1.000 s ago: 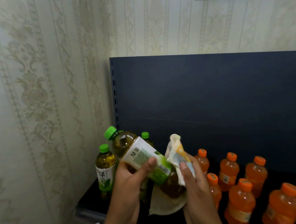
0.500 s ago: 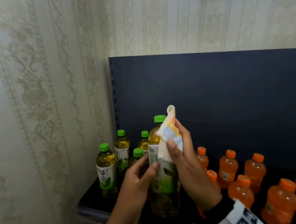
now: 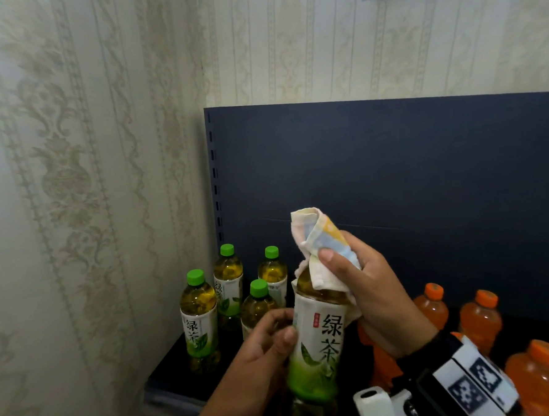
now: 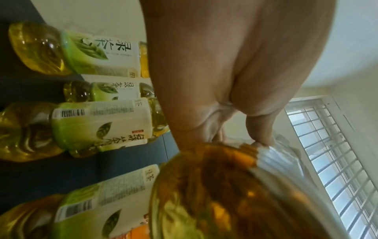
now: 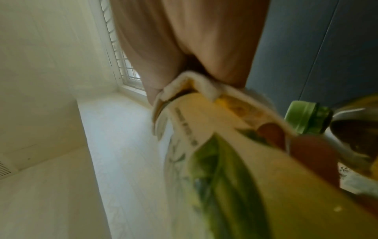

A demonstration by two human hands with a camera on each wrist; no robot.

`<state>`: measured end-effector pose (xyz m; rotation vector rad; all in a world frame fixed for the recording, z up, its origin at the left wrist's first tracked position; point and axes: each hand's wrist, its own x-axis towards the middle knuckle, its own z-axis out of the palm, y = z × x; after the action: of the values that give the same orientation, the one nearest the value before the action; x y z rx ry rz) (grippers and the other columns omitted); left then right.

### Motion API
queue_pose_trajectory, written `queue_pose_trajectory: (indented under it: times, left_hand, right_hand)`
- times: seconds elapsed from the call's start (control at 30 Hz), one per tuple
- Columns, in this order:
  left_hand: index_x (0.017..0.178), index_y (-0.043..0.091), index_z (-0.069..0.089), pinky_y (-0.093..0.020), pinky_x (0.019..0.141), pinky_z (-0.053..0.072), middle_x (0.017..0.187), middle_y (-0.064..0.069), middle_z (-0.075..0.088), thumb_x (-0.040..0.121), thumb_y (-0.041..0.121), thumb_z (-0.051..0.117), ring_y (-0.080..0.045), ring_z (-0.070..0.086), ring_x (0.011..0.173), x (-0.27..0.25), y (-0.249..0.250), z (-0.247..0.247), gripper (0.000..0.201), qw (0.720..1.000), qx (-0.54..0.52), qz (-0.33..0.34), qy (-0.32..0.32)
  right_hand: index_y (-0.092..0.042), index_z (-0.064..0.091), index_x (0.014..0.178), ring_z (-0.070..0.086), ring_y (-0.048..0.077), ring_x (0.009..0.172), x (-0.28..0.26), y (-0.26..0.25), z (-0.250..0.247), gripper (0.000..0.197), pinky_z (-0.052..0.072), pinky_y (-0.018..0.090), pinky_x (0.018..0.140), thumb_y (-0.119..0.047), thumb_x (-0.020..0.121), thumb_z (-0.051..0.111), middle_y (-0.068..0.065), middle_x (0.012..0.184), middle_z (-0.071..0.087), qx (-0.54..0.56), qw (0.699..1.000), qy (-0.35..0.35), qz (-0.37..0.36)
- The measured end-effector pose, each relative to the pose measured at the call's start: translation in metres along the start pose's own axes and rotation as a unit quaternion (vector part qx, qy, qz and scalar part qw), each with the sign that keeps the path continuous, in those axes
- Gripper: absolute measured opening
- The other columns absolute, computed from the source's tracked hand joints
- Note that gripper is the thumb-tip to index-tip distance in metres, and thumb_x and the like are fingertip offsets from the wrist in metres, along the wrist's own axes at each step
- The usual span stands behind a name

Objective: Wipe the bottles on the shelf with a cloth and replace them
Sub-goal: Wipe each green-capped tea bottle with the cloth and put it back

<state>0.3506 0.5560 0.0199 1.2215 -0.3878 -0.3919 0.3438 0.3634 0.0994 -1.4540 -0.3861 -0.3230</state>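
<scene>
I hold a green tea bottle [image 3: 317, 343] upright in front of the shelf; my left hand [image 3: 268, 340] grips its white and green label from the left. My right hand [image 3: 351, 280] holds a pale cloth [image 3: 320, 237] with yellow and blue patches wrapped over the bottle's neck and cap, which are hidden. In the left wrist view the bottle's amber base [image 4: 235, 194] fills the lower frame. The right wrist view shows the cloth [image 5: 196, 87] bunched against the bottle's label [image 5: 235, 161].
Several green tea bottles [image 3: 199, 318] stand at the left end of the dark shelf [image 3: 167, 372], close to the wallpapered wall [image 3: 72, 188]. Orange drink bottles [image 3: 481, 319] fill the right side. A dark back panel [image 3: 392, 155] rises behind them.
The bottle went from tilted to upright and closer to me. My right hand moved the cloth up from the bottle's body to cover its neck and cap.
</scene>
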Motion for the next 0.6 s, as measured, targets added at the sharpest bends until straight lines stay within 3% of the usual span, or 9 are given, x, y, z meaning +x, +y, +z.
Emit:
queue_pose_trajectory:
  times: [0.07, 0.13, 0.2, 0.27, 0.37, 0.47, 0.53, 0.6]
  left_hand:
    - [0.129, 0.032, 0.063, -0.025, 0.084, 0.061, 0.122, 0.007, 0.076, 0.086, 0.047, 0.072, -0.012, 0.073, 0.112, 0.001, -0.001, 0.000, 0.047, 0.998, 0.053, 0.016, 0.003]
    - [0.123, 0.049, 0.061, -0.011, 0.080, 0.056, 0.118, 0.031, 0.070, 0.070, 0.062, 0.082, 0.010, 0.067, 0.107, 0.000, 0.003, 0.002, 0.059, 0.989, 0.135, 0.055, -0.004]
    - [0.121, 0.060, 0.056, -0.004, 0.080, 0.051, 0.118, 0.040, 0.063, 0.055, 0.062, 0.090, 0.019, 0.060, 0.109, 0.002, 0.002, 0.005, 0.074, 0.972, 0.211, 0.103, 0.018]
    - [0.114, 0.068, 0.055, -0.002, 0.081, 0.050, 0.118, 0.042, 0.062, 0.052, 0.059, 0.090, 0.021, 0.058, 0.109, 0.004, 0.001, 0.007, 0.071, 0.953, 0.260, 0.142, 0.061]
    - [0.113, 0.065, 0.055, -0.009, 0.084, 0.053, 0.120, 0.035, 0.067, 0.057, 0.058, 0.086, 0.015, 0.062, 0.110, 0.003, 0.004, 0.007, 0.065, 0.946, 0.270, 0.162, 0.073]
    - [0.127, 0.040, 0.063, -0.018, 0.084, 0.059, 0.120, 0.016, 0.076, 0.066, 0.048, 0.084, -0.002, 0.071, 0.111, 0.001, 0.000, 0.004, 0.066, 0.979, 0.154, 0.129, 0.027]
    - [0.127, 0.028, 0.070, -0.022, 0.084, 0.060, 0.120, 0.004, 0.078, 0.071, 0.043, 0.083, -0.012, 0.073, 0.112, 0.002, -0.003, 0.007, 0.059, 0.990, 0.080, 0.111, 0.016]
    - [0.121, 0.032, 0.075, -0.029, 0.089, 0.061, 0.124, -0.004, 0.077, 0.078, 0.040, 0.086, -0.020, 0.073, 0.116, 0.004, -0.001, 0.012, 0.045, 0.994, 0.022, 0.102, 0.019]
  right_hand:
    - [-0.017, 0.070, 0.122, 0.076, 0.030, 0.096, 0.001, -0.001, 0.002, 0.034, 0.064, 0.033, 0.078, -0.034, 0.093, 0.069, 0.016, 0.110, 0.078, -0.011, 0.999, 0.036, -0.015]
    - [-0.019, 0.070, 0.119, 0.076, 0.028, 0.096, 0.003, -0.004, 0.004, 0.033, 0.064, 0.033, 0.079, -0.036, 0.091, 0.070, 0.012, 0.108, 0.078, -0.036, 0.995, 0.084, -0.049]
    - [-0.022, 0.070, 0.117, 0.076, 0.018, 0.092, 0.006, -0.005, 0.007, 0.032, 0.063, 0.030, 0.077, -0.039, 0.090, 0.071, 0.005, 0.105, 0.078, -0.058, 0.988, 0.118, -0.086]
    - [-0.023, 0.069, 0.118, 0.075, 0.013, 0.091, 0.007, -0.004, 0.010, 0.037, 0.062, 0.028, 0.076, -0.044, 0.087, 0.070, 0.000, 0.104, 0.077, -0.066, 0.983, 0.137, -0.104]
    - [-0.029, 0.067, 0.122, 0.076, 0.015, 0.097, 0.006, -0.001, 0.009, 0.038, 0.062, 0.029, 0.079, -0.047, 0.089, 0.066, -0.003, 0.108, 0.076, -0.055, 0.984, 0.140, -0.096]
    - [-0.033, 0.059, 0.137, 0.075, 0.011, 0.099, -0.001, 0.003, 0.012, 0.035, 0.061, 0.024, 0.081, -0.042, 0.104, 0.051, -0.006, 0.113, 0.075, -0.048, 0.990, 0.085, -0.097]
    - [-0.039, 0.048, 0.149, 0.073, 0.011, 0.111, -0.009, 0.009, 0.018, 0.042, 0.060, 0.026, 0.088, -0.046, 0.109, 0.044, -0.008, 0.126, 0.071, -0.052, 0.993, 0.044, -0.096]
    - [-0.052, 0.036, 0.154, 0.064, 0.011, 0.129, -0.020, 0.019, 0.025, 0.053, 0.059, 0.034, 0.101, -0.050, 0.102, 0.046, -0.010, 0.147, 0.057, -0.069, 0.994, 0.008, -0.086]
